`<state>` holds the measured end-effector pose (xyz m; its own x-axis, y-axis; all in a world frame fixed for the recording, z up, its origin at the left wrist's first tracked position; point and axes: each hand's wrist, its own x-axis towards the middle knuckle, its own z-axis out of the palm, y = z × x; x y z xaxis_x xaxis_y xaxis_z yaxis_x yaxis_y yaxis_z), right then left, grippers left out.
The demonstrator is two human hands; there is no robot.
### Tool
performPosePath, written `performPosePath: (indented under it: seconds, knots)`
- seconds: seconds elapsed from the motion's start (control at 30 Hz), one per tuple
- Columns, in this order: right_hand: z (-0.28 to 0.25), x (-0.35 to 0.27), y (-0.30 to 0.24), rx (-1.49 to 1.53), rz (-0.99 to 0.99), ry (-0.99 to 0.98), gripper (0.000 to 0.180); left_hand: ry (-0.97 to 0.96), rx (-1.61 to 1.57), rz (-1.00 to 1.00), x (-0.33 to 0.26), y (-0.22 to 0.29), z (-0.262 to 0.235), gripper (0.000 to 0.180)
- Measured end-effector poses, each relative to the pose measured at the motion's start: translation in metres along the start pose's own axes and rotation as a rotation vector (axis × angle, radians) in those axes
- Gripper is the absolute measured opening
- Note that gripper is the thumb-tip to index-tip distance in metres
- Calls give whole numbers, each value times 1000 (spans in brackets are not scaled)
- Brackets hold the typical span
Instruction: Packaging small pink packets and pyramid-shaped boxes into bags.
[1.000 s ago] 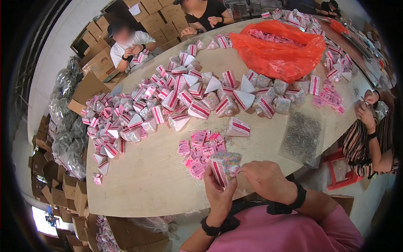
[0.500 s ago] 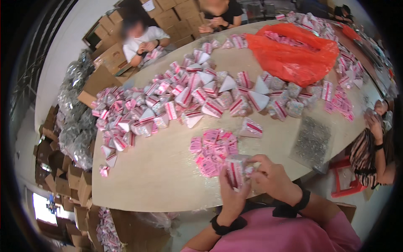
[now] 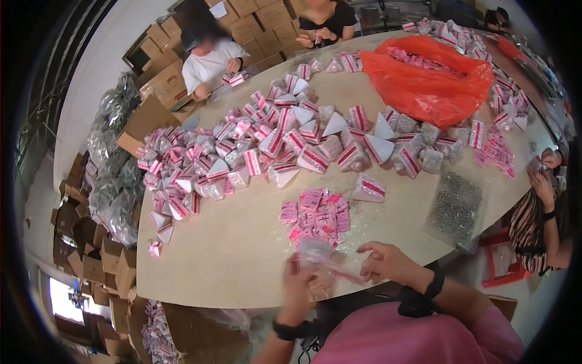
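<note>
In front of me, at the table's near edge, my left hand [image 3: 299, 284] grips a small clear plastic packet [image 3: 315, 252] that is blurred by motion. A pinkish strip [image 3: 344, 273] trails from it toward the right. Close to the strip's end is my right hand [image 3: 388, 262], its fingers apart and the index finger stretched out; whether a fingertip touches the strip is unclear. Just beyond the packet lies a pile of small pink printed cards [image 3: 318, 215]. A single wedge-shaped packet [image 3: 368, 189] with a red band rests behind the cards.
A long heap of filled packets [image 3: 273, 139] spans the pale table [image 3: 200, 267]. A red plastic bag [image 3: 430, 79] and a clear bag of small dark metal pieces [image 3: 456, 209] sit to the right. Co-workers handle things around the table; cartons [image 3: 103, 261] stand at left.
My left hand has moved left and lower with the packet, which has turned. My right hand has come away from the packet, its fingers spreading.
</note>
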<state>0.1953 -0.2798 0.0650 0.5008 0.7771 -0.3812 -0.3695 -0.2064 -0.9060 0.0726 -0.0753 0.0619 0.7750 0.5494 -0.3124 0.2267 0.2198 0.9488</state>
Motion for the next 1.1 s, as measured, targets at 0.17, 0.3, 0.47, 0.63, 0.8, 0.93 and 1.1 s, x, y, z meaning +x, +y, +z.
performPosePath:
  seconds: [0.17, 0.3, 0.47, 0.63, 0.8, 0.93, 1.1]
  knots:
    - [-10, -9, 23, 122, 108, -28, 32, 271, -157, 195, 73, 50, -82, 49]
    - [-13, -11, 25, 82, 95, 5, 29, 275, 304, 531, 122, 80, -77, 54]
    - [-30, -31, 13, 21, 22, 201, 21, 92, 910, 730, 132, 43, -17, 46]
    - [-98, -59, 11, 37, -103, 654, 16, -254, 901, 892, 129, 14, 57, 48]
    - [-176, -76, 42, -1113, -161, 826, 25, -359, 1122, 1040, 126, 16, 118, 63]
    - [-168, -69, 39, -1172, -57, 852, 21, -315, 1281, 892, 130, 16, 136, 67]
    - [-187, -65, 58, -1155, -34, 828, 20, -264, 1161, 816, 140, 8, 146, 54]
